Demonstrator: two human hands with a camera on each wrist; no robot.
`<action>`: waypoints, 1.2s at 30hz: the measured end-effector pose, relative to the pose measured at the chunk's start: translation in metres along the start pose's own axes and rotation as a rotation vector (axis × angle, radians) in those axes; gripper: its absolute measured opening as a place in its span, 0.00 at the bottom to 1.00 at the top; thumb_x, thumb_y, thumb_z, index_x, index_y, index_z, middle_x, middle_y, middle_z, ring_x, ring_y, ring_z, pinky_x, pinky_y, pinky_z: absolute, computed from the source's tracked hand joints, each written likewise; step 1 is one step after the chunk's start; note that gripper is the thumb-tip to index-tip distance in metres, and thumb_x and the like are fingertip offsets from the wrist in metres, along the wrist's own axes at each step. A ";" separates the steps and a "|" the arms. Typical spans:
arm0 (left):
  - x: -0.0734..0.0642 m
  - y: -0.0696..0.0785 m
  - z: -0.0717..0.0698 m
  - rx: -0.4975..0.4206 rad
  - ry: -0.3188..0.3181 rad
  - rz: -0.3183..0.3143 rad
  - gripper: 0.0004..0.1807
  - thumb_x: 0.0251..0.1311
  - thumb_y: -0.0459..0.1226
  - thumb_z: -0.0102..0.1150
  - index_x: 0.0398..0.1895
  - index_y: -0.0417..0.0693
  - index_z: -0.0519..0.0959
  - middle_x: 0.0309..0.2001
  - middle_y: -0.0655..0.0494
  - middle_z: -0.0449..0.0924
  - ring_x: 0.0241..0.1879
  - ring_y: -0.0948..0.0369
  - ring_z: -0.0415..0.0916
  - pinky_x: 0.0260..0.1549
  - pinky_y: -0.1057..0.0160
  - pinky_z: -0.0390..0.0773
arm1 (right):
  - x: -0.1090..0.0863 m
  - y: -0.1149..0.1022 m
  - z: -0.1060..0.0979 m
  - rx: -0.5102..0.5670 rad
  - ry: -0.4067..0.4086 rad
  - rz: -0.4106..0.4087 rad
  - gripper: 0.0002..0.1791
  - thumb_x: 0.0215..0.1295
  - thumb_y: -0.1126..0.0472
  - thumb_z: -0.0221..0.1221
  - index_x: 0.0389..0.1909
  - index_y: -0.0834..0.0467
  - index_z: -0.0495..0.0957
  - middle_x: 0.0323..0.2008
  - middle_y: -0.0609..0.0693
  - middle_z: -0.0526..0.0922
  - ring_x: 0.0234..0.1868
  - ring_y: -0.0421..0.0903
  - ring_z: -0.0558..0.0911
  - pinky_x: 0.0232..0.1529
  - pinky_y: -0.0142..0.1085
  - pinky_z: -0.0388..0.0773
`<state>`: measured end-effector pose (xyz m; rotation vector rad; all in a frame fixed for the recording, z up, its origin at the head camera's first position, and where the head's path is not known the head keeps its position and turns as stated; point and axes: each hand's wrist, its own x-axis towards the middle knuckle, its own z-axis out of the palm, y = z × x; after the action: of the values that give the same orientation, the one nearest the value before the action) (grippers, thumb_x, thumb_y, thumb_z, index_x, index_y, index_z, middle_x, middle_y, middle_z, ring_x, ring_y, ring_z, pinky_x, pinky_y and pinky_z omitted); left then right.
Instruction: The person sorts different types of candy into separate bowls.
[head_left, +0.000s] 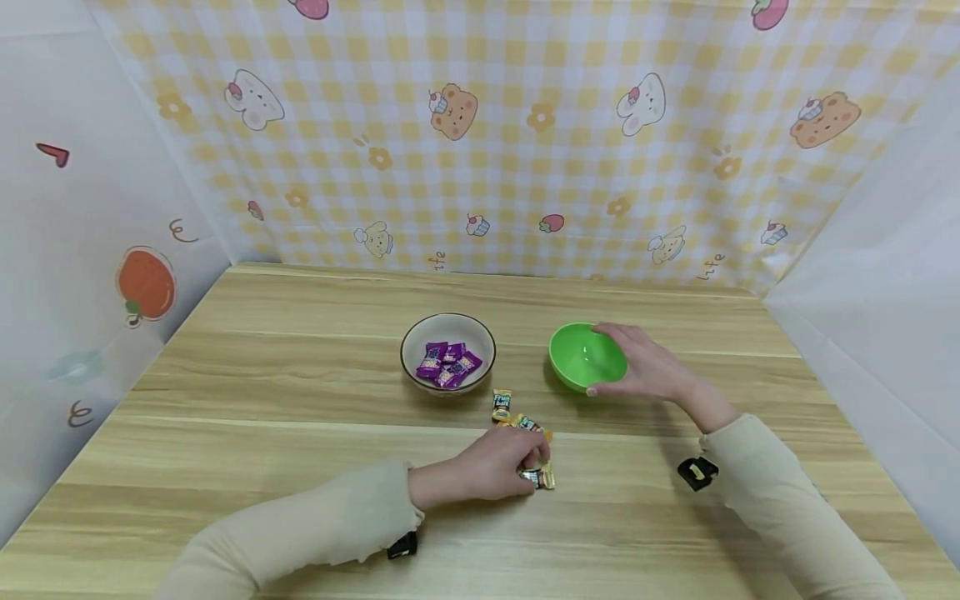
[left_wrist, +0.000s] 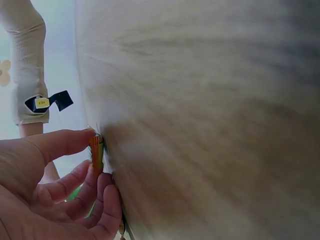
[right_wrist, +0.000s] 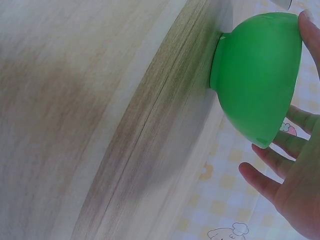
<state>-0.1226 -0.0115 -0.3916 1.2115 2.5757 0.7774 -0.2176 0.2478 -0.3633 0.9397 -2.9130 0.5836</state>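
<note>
My left hand (head_left: 483,467) pinches a small orange-and-yellow wrapped candy (left_wrist: 96,152) down by the light wood-grain tabletop (head_left: 285,375), my right hand (head_left: 651,367) grips the shiny green round bowl (head_left: 581,354) by its rim, right of the whitish dark-rimmed bowl (head_left: 450,327) holding purple-wrapped candies (head_left: 448,367).

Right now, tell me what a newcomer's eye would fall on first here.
Probably the bright green bowl, right of centre in the head view, with the right grip on its rim. Next, the purple-wrapped candies inside the pale, dark-rimmed bowl to its left. Then the left grip, nearer the viewer than both bowls, pinching a small orange-and-yellow wrapper.
</note>
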 end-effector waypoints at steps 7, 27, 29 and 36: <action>0.000 -0.001 0.000 0.027 -0.001 -0.012 0.13 0.38 0.33 0.64 0.30 0.50 0.73 0.22 0.65 0.66 0.25 0.70 0.62 0.26 0.75 0.62 | 0.000 0.000 0.000 -0.001 -0.002 0.004 0.53 0.36 0.33 0.63 0.61 0.59 0.58 0.58 0.61 0.62 0.57 0.58 0.61 0.47 0.56 0.65; -0.004 -0.009 -0.022 -0.614 0.011 -0.163 0.10 0.48 0.29 0.62 0.35 0.40 0.76 0.25 0.56 0.73 0.25 0.60 0.75 0.26 0.64 0.77 | 0.000 0.000 -0.001 0.001 -0.013 0.010 0.55 0.36 0.32 0.63 0.62 0.59 0.57 0.58 0.61 0.62 0.57 0.58 0.61 0.47 0.56 0.65; -0.004 -0.008 -0.028 -0.673 0.018 -0.191 0.10 0.48 0.29 0.62 0.36 0.38 0.76 0.24 0.54 0.73 0.22 0.56 0.75 0.23 0.60 0.77 | 0.000 0.000 -0.001 0.003 -0.013 0.012 0.55 0.35 0.32 0.63 0.62 0.59 0.57 0.58 0.61 0.63 0.57 0.58 0.61 0.47 0.56 0.65; 0.002 -0.005 -0.047 -0.706 0.093 -0.249 0.12 0.50 0.33 0.61 0.38 0.40 0.76 0.26 0.53 0.74 0.23 0.62 0.72 0.25 0.62 0.77 | 0.001 0.000 0.000 0.004 -0.019 0.017 0.55 0.35 0.32 0.62 0.62 0.59 0.56 0.58 0.61 0.62 0.57 0.58 0.61 0.48 0.56 0.65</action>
<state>-0.1455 -0.0301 -0.3541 0.6340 2.1319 1.5203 -0.2180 0.2473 -0.3632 0.9274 -2.9407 0.5847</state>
